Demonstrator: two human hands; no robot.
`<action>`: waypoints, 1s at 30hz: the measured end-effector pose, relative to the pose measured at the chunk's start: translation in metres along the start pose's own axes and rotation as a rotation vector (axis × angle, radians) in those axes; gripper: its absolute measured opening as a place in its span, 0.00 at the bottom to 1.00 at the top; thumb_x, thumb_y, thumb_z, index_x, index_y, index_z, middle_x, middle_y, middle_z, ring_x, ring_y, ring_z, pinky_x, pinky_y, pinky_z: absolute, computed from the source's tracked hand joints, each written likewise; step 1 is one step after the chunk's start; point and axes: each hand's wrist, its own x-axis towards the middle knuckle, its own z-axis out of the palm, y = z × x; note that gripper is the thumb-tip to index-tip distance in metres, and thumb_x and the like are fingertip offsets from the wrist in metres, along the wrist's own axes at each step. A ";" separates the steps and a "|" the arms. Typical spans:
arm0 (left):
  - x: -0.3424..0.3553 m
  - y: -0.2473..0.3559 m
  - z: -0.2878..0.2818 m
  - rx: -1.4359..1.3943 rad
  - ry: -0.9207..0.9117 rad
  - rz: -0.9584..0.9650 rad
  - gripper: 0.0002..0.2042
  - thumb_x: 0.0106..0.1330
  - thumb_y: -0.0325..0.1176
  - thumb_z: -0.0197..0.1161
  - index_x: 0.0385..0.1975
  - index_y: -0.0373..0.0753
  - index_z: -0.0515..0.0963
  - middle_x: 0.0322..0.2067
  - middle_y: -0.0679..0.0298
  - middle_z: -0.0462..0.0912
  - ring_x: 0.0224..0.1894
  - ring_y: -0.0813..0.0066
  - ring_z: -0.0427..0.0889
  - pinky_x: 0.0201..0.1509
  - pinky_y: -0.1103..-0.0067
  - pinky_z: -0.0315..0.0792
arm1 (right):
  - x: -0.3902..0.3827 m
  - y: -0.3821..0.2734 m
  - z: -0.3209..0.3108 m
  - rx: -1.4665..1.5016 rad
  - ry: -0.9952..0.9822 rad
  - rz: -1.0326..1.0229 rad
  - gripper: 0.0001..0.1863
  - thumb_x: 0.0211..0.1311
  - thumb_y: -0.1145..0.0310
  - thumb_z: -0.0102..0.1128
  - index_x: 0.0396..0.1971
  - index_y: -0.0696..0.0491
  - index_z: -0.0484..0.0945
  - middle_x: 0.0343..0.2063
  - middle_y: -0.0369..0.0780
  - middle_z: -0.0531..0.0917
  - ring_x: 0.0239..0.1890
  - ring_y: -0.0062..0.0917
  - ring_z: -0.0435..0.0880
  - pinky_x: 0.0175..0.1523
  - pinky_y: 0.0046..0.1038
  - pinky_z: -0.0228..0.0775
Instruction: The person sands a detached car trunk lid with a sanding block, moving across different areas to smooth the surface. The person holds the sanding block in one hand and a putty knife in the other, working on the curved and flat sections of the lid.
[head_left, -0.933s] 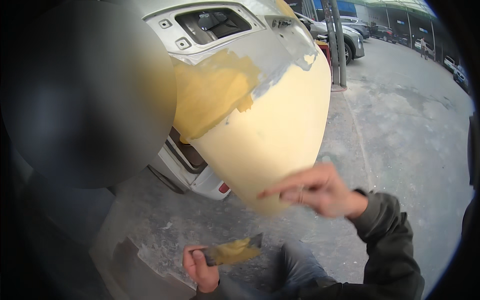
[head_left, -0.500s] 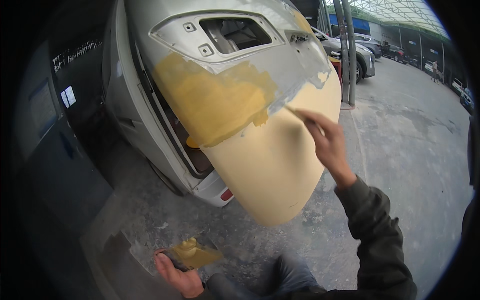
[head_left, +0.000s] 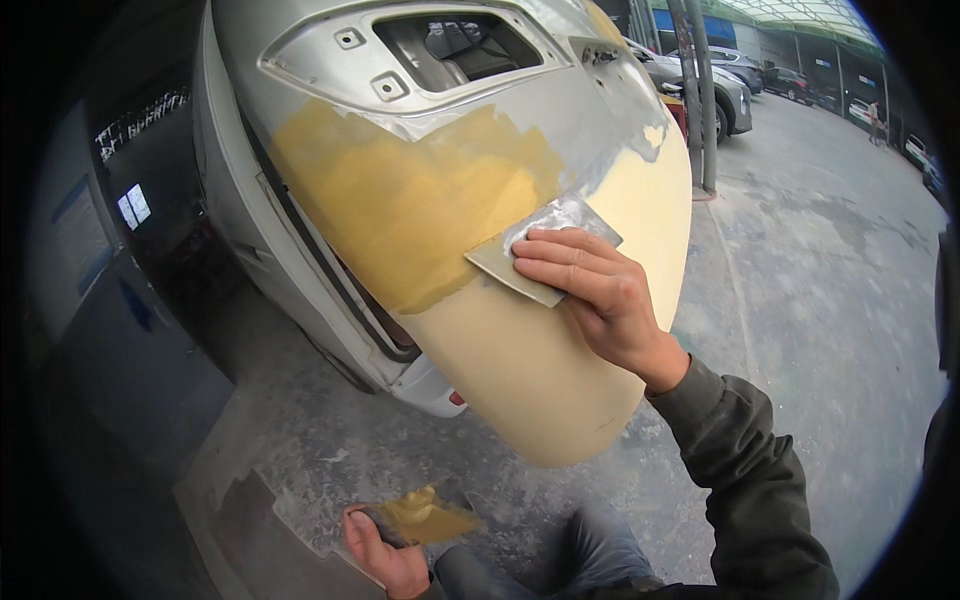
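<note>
A car's raised rear door panel point(head_left: 520, 400) fills the middle, pale cream at its lower part and bare silver above. Yellow body filler point(head_left: 400, 215) covers a wide patch on its left half. My right hand point(head_left: 610, 300) presses a flat putty spreader point(head_left: 545, 248) against the panel at the right edge of the patch, fingers spread over its smeared face. Low down, my left hand point(head_left: 385, 555) grips a dark mixing plate point(head_left: 385, 525) by its edge. A mound of yellow filler point(head_left: 430, 512) lies on that plate.
The silver van body point(head_left: 235, 220) stands at the left beside a dark cabinet point(head_left: 130, 340). Grey posts point(head_left: 700, 100) rise beyond the panel on the right. Parked cars point(head_left: 725, 95) and a distant person point(head_left: 873, 120) are farther off on the concrete floor point(head_left: 800, 300).
My right hand has brought the spreader left and down, turning its broad face flat against the panel. My left hand with the plate has shifted slightly right and down in view.
</note>
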 end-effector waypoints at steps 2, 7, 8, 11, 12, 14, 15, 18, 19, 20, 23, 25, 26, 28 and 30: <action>0.002 -0.008 0.002 -0.032 -0.014 -0.033 0.11 0.85 0.42 0.55 0.48 0.40 0.73 0.43 0.65 0.78 0.47 0.72 0.81 0.54 0.72 0.76 | -0.004 0.001 -0.001 -0.001 -0.035 -0.023 0.21 0.58 0.82 0.68 0.52 0.54 0.89 0.54 0.42 0.90 0.60 0.41 0.87 0.66 0.41 0.79; 0.013 -0.011 0.008 -0.054 -0.122 -0.066 0.12 0.85 0.43 0.55 0.47 0.41 0.73 0.44 0.66 0.78 0.48 0.74 0.79 0.55 0.73 0.75 | -0.012 -0.003 0.000 -0.028 -0.111 -0.084 0.19 0.60 0.81 0.67 0.52 0.53 0.90 0.53 0.39 0.91 0.60 0.39 0.88 0.67 0.43 0.79; 0.015 -0.010 0.013 -0.008 -0.089 -0.063 0.14 0.85 0.45 0.55 0.44 0.40 0.72 0.41 0.66 0.75 0.45 0.75 0.76 0.52 0.74 0.73 | -0.013 -0.003 -0.001 -0.035 -0.131 -0.091 0.19 0.60 0.81 0.67 0.52 0.53 0.90 0.53 0.39 0.91 0.60 0.39 0.88 0.67 0.43 0.79; 0.015 -0.016 0.035 0.133 0.018 -0.015 0.18 0.83 0.49 0.55 0.39 0.38 0.70 0.37 0.67 0.69 0.40 0.78 0.70 0.47 0.75 0.69 | -0.011 -0.002 -0.018 -0.035 -0.174 -0.058 0.18 0.61 0.80 0.66 0.50 0.52 0.90 0.53 0.38 0.91 0.60 0.39 0.88 0.66 0.42 0.80; 0.016 -0.017 0.038 0.196 0.057 0.039 0.18 0.83 0.48 0.55 0.39 0.38 0.70 0.36 0.67 0.69 0.40 0.78 0.70 0.46 0.76 0.69 | -0.011 0.000 -0.029 -0.033 -0.177 -0.036 0.17 0.61 0.79 0.66 0.50 0.52 0.90 0.53 0.38 0.91 0.59 0.39 0.88 0.66 0.41 0.80; 0.012 -0.032 0.052 0.223 0.031 0.033 0.19 0.83 0.49 0.55 0.39 0.37 0.72 0.37 0.64 0.72 0.39 0.75 0.72 0.46 0.74 0.70 | -0.014 0.006 -0.043 -0.017 -0.236 -0.056 0.20 0.58 0.80 0.65 0.51 0.50 0.89 0.52 0.39 0.91 0.57 0.39 0.89 0.61 0.38 0.82; 0.010 -0.030 0.051 0.209 -0.023 -0.011 0.20 0.83 0.50 0.55 0.40 0.35 0.73 0.38 0.61 0.74 0.40 0.71 0.73 0.46 0.71 0.71 | -0.009 0.001 -0.043 -0.004 -0.268 -0.051 0.20 0.58 0.78 0.63 0.50 0.50 0.89 0.51 0.40 0.91 0.54 0.38 0.90 0.57 0.36 0.83; 0.012 -0.021 0.050 0.213 -0.135 -0.049 0.25 0.84 0.54 0.54 0.43 0.31 0.77 0.39 0.54 0.80 0.40 0.63 0.78 0.46 0.66 0.75 | -0.005 -0.023 -0.044 0.066 -0.289 0.040 0.18 0.58 0.78 0.62 0.48 0.52 0.89 0.48 0.43 0.91 0.48 0.40 0.90 0.51 0.35 0.83; 0.012 -0.018 0.052 0.265 -0.127 -0.003 0.27 0.83 0.56 0.53 0.44 0.30 0.76 0.40 0.53 0.80 0.40 0.62 0.78 0.46 0.66 0.75 | -0.008 -0.042 -0.054 0.266 -0.261 0.144 0.18 0.60 0.79 0.63 0.50 0.53 0.88 0.48 0.44 0.91 0.47 0.39 0.90 0.51 0.34 0.82; 0.008 -0.018 0.054 0.310 -0.179 0.002 0.28 0.83 0.57 0.52 0.45 0.30 0.77 0.40 0.53 0.80 0.40 0.63 0.79 0.46 0.67 0.75 | -0.013 -0.064 -0.062 0.474 -0.229 0.244 0.17 0.63 0.79 0.64 0.51 0.54 0.88 0.47 0.45 0.91 0.46 0.38 0.90 0.51 0.34 0.81; -0.003 -0.016 0.054 0.498 -0.262 0.087 0.31 0.84 0.60 0.49 0.47 0.30 0.78 0.42 0.52 0.81 0.41 0.63 0.80 0.43 0.68 0.75 | -0.048 -0.106 -0.059 0.965 -0.313 0.411 0.16 0.71 0.78 0.63 0.57 0.58 0.85 0.47 0.48 0.91 0.47 0.31 0.90 0.52 0.32 0.79; 0.004 -0.013 0.042 0.577 -0.319 0.177 0.30 0.83 0.59 0.50 0.47 0.30 0.78 0.41 0.51 0.81 0.41 0.62 0.82 0.42 0.64 0.77 | -0.061 -0.122 -0.044 1.171 -0.315 0.474 0.17 0.74 0.76 0.62 0.60 0.60 0.84 0.48 0.49 0.91 0.47 0.28 0.89 0.53 0.31 0.79; 0.005 -0.008 0.034 0.647 -0.327 0.241 0.29 0.83 0.58 0.51 0.47 0.30 0.78 0.41 0.51 0.81 0.41 0.61 0.82 0.42 0.63 0.79 | -0.066 -0.122 -0.043 1.134 -0.321 0.460 0.17 0.75 0.74 0.62 0.60 0.60 0.83 0.48 0.50 0.90 0.48 0.31 0.90 0.55 0.32 0.79; 0.002 0.006 0.030 0.451 -0.082 0.115 0.26 0.83 0.55 0.53 0.48 0.31 0.76 0.43 0.52 0.79 0.43 0.61 0.81 0.47 0.62 0.79 | -0.066 -0.113 -0.041 1.020 -0.474 0.425 0.17 0.75 0.73 0.63 0.60 0.60 0.83 0.49 0.49 0.90 0.49 0.34 0.90 0.56 0.32 0.79; 0.018 -0.003 -0.009 0.429 0.035 0.249 0.22 0.82 0.50 0.56 0.53 0.32 0.76 0.48 0.54 0.78 0.49 0.61 0.80 0.54 0.63 0.77 | -0.058 -0.104 -0.060 0.795 -0.611 0.358 0.17 0.74 0.73 0.64 0.59 0.58 0.84 0.49 0.49 0.90 0.50 0.35 0.90 0.56 0.32 0.80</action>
